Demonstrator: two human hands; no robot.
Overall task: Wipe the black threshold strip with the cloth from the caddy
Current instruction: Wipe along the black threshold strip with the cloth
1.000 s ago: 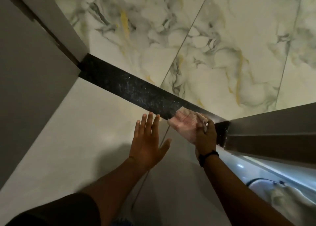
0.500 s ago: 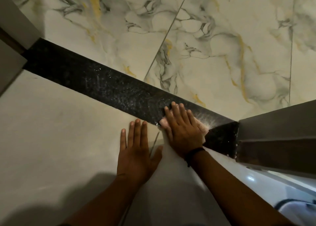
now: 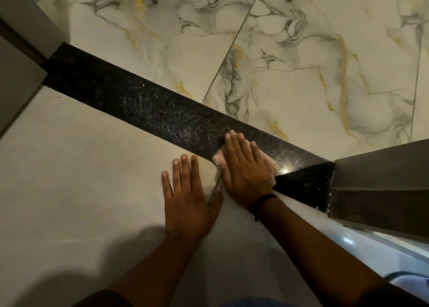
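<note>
The black speckled threshold strip (image 3: 148, 107) runs diagonally across the floor from the upper left to the lower right. My right hand (image 3: 243, 169) lies flat on a pale pink cloth (image 3: 270, 165), pressing it onto the strip's right part near the door frame. Only the cloth's edges show around the fingers and palm. My left hand (image 3: 185, 197) rests flat on the plain beige floor just below the strip, fingers spread, holding nothing. A black band circles my right wrist.
White marble tiles with grey and gold veins (image 3: 290, 62) lie beyond the strip. A dark door frame (image 3: 380, 186) stands at the right end, a grey wall edge (image 3: 21, 62) at the left. A white and blue object (image 3: 408, 281) peeks in at lower right.
My right hand went from holding the cloth lifted near the frame to pressing it flat on the strip. The left hand stayed on the floor. The view shifted closer.
</note>
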